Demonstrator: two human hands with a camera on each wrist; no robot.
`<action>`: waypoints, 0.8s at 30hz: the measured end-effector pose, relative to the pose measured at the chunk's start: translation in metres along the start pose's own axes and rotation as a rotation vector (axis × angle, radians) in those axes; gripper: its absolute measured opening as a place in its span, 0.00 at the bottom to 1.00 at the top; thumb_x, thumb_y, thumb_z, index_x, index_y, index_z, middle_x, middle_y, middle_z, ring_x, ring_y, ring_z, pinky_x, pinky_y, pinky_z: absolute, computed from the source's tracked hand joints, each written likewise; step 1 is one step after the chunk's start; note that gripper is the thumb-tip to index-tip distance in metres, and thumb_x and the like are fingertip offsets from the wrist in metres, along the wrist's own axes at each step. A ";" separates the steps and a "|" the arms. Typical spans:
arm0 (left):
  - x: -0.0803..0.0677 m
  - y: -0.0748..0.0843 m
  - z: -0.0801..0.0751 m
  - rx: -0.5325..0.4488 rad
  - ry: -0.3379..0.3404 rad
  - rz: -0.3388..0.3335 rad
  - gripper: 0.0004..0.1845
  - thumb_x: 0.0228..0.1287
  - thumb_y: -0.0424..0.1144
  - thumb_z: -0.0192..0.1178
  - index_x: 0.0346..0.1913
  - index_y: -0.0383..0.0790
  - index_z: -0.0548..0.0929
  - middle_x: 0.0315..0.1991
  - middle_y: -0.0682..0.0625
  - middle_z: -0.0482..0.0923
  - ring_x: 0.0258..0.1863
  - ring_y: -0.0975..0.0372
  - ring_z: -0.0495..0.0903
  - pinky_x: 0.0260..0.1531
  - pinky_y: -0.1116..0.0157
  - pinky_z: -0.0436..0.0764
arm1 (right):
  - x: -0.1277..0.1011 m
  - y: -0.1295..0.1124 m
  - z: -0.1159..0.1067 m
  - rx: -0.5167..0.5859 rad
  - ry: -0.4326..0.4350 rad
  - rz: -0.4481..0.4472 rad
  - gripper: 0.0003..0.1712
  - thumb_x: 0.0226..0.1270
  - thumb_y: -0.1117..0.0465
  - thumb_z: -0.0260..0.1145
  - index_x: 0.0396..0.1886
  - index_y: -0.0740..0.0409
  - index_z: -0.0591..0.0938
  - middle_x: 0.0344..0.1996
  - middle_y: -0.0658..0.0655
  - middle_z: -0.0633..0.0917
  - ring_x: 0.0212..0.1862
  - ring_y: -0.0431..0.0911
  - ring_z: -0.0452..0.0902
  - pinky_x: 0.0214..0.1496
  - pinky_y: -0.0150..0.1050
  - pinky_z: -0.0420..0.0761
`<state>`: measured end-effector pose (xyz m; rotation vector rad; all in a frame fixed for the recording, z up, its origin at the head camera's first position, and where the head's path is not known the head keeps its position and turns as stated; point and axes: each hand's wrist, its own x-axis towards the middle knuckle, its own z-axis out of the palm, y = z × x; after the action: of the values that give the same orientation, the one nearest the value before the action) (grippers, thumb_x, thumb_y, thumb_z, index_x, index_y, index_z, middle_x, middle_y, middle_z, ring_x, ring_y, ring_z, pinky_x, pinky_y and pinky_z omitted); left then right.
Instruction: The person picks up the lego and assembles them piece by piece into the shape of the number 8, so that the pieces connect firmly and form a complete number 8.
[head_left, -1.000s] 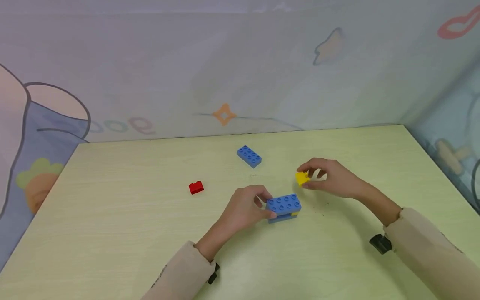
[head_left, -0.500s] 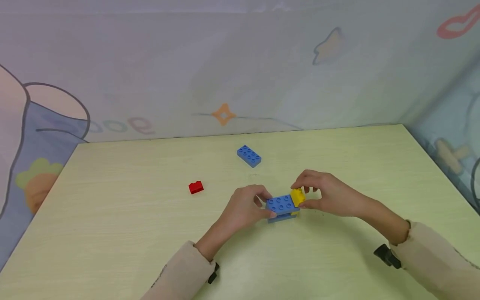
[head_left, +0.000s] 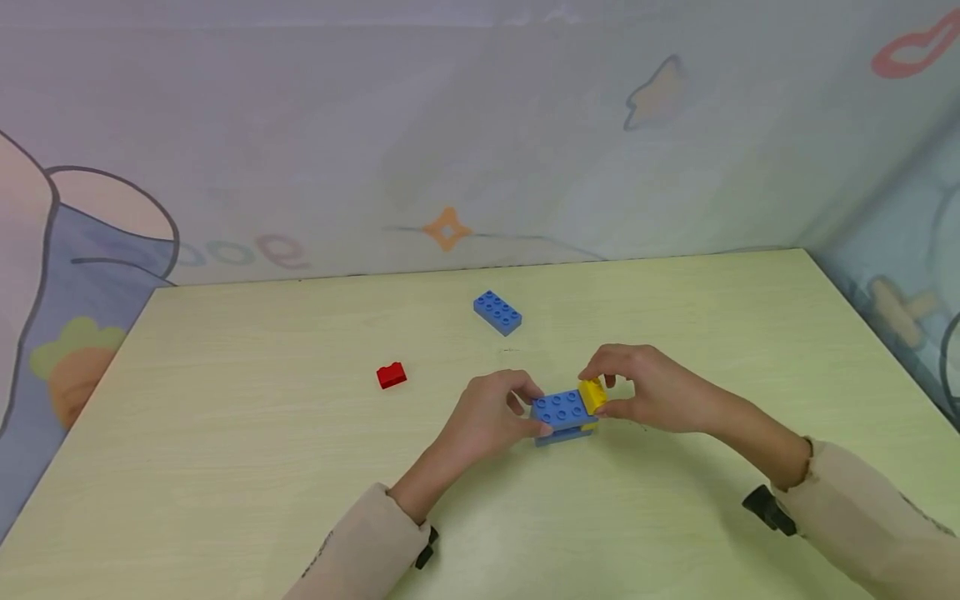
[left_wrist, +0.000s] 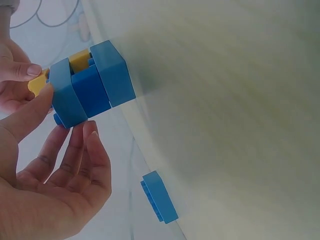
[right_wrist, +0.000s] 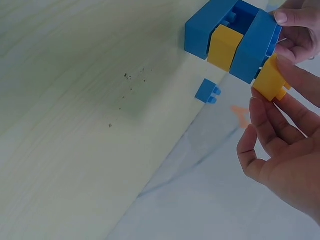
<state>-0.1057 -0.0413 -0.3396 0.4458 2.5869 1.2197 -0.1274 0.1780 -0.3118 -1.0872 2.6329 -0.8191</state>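
Note:
A stack of toy building bricks (head_left: 557, 410) stands on the table: two long blue bricks, with a yellow brick (right_wrist: 225, 47) and a darker blue brick (left_wrist: 90, 87) between them. My left hand (head_left: 487, 417) holds the stack's upper blue brick by its left end, thumb in front and fingers behind. At the right end of the stack's top, my right hand (head_left: 660, 390) pinches a small yellow brick (head_left: 592, 396) between thumb and fingers. In the right wrist view this yellow brick (right_wrist: 270, 79) sits right against the studded side of the upper blue brick.
A loose blue brick (head_left: 497, 312) lies behind the stack on the pale wooden table (head_left: 247, 467). To the left is a small red brick (head_left: 392, 375). A printed cloth (head_left: 337, 150) hangs along the table's back edge.
My right hand has moved left and toward me, bringing the small yellow brick from beside the stack onto its right end. My left hand has stayed in place.

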 end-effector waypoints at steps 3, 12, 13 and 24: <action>0.000 0.000 0.000 -0.001 0.003 0.006 0.13 0.49 0.36 0.69 0.39 0.40 0.82 0.34 0.53 0.78 0.33 0.61 0.75 0.27 0.70 0.74 | 0.001 -0.001 -0.001 -0.005 -0.014 -0.006 0.17 0.48 0.70 0.71 0.41 0.65 0.81 0.35 0.50 0.79 0.35 0.47 0.73 0.36 0.40 0.77; -0.001 -0.001 0.000 0.003 0.009 0.014 0.13 0.49 0.36 0.69 0.39 0.39 0.82 0.34 0.52 0.78 0.33 0.61 0.75 0.27 0.70 0.74 | 0.004 -0.004 -0.005 -0.013 -0.032 -0.051 0.16 0.47 0.69 0.73 0.38 0.63 0.81 0.33 0.48 0.77 0.32 0.45 0.71 0.33 0.38 0.75; -0.001 -0.001 0.001 0.003 0.010 0.013 0.13 0.49 0.36 0.69 0.39 0.39 0.82 0.34 0.52 0.78 0.33 0.61 0.75 0.27 0.70 0.74 | 0.004 -0.005 -0.005 -0.010 -0.032 -0.051 0.16 0.47 0.69 0.73 0.38 0.63 0.81 0.32 0.48 0.77 0.32 0.45 0.70 0.33 0.38 0.75; -0.001 0.000 0.001 -0.006 0.016 0.012 0.13 0.49 0.35 0.69 0.39 0.39 0.82 0.35 0.52 0.78 0.34 0.60 0.75 0.26 0.70 0.74 | 0.004 0.007 0.002 0.096 -0.026 0.003 0.17 0.48 0.67 0.72 0.41 0.61 0.82 0.31 0.45 0.75 0.34 0.47 0.70 0.33 0.42 0.73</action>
<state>-0.1044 -0.0405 -0.3403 0.4530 2.5967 1.2396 -0.1344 0.1786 -0.3169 -1.0616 2.5447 -0.9140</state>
